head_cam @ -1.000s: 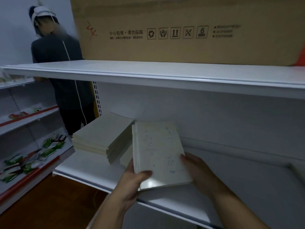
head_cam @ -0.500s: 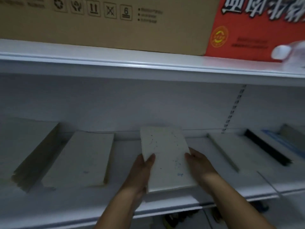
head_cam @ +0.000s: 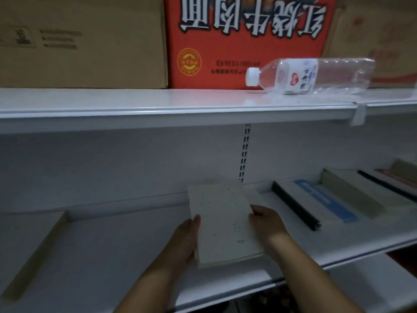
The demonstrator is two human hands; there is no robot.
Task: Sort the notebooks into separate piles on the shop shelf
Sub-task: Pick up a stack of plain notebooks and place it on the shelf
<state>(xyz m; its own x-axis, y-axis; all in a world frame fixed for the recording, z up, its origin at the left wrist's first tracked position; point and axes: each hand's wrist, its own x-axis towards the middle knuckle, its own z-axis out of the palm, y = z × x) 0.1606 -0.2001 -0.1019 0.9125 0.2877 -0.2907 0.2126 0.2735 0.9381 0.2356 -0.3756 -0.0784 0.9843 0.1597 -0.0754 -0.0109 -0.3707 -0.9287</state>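
Note:
I hold a small stack of cream speckled notebooks [head_cam: 222,224] over the white shop shelf [head_cam: 117,251], both hands on it. My left hand [head_cam: 184,241] grips its left edge and my right hand [head_cam: 267,224] grips its right edge. A pile of plain cream notebooks [head_cam: 24,247] lies at the far left of the shelf. To the right lie a black-spined notebook [head_cam: 295,206], a white one with a blue stripe [head_cam: 327,201] and a thicker cream pile [head_cam: 354,193].
The upper shelf [head_cam: 158,102] overhangs the working space. On it stand a brown cardboard box [head_cam: 83,41] and a red printed box [head_cam: 243,37], with a clear water bottle [head_cam: 311,74] lying on its side. A slotted upright [head_cam: 244,152] divides the back panel.
My view and both hands have swung to the right along the shelf with the speckled notebooks. The person and left piles have left view; the right-hand notebooks and bottle have come in.

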